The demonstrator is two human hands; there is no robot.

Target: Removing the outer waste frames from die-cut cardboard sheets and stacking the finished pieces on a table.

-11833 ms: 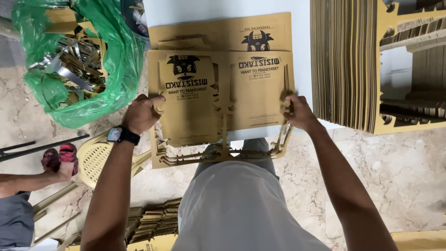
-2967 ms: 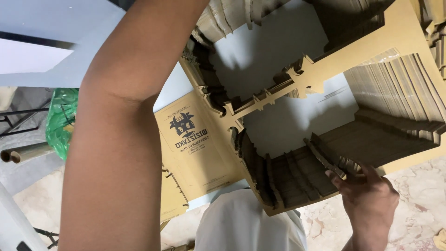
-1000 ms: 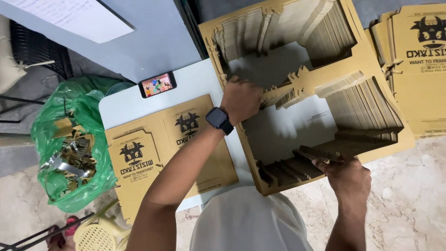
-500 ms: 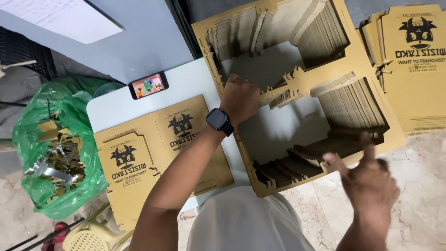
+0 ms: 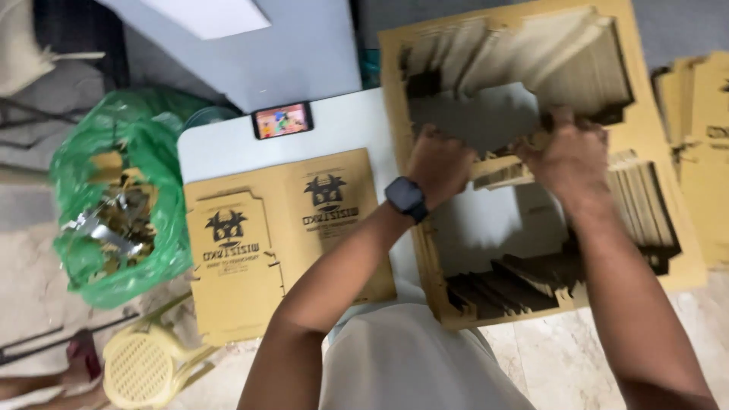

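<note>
Gripping the central strip of the die-cut cardboard stack [image 5: 645, 129], right hand [image 5: 573, 156] has now come over beside left hand [image 5: 440, 163]; both clamp it, printed sheets [image 5: 281, 235] lying left.

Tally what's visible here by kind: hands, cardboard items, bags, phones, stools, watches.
Hands: 2, left hand and right hand, both on the middle strip of the cut-out cardboard frame stack
Cardboard frame stack: 1
Printed flat cardboard pile: 1
Further cardboard pile at right edge: 1
Green plastic bag: 1
Phone: 1
Yellow plastic stool: 1
Wristwatch: 1
Total: 9
</note>
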